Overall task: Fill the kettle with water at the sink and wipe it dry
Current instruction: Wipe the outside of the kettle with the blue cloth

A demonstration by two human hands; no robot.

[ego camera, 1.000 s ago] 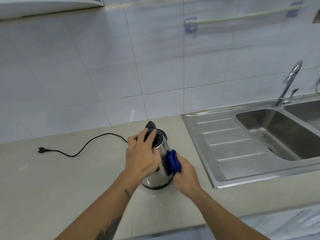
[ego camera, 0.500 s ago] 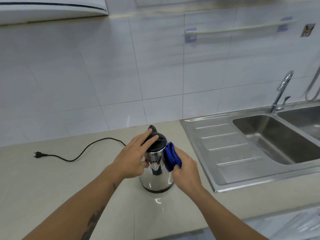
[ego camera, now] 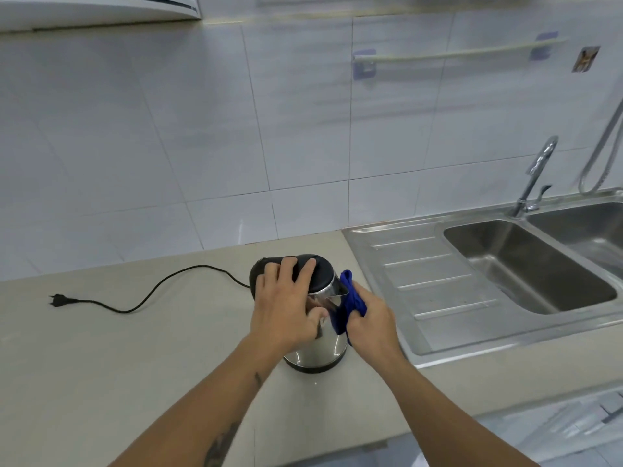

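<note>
A steel kettle (ego camera: 320, 350) with a black lid and handle stands upright on the beige counter, just left of the sink's drainboard. My left hand (ego camera: 286, 308) lies over its lid and upper body, fingers spread across the black top. My right hand (ego camera: 369, 320) grips a bunched blue cloth (ego camera: 349, 299) and presses it against the kettle's right side, below the spout. The steel sink (ego camera: 526, 264) with its tap (ego camera: 536, 173) sits to the right.
A black power cord with its plug (ego camera: 59, 299) trails left from the kettle across the counter (ego camera: 135, 365). The ribbed drainboard (ego camera: 431, 284) lies between kettle and basin. A tiled wall with a towel rail (ego camera: 455, 53) stands behind. The counter's front edge is close below my arms.
My left hand has slid further over the lid. The kettle has turned, its spout now pointing right. My right hand keeps the blue cloth on the kettle's right side.
</note>
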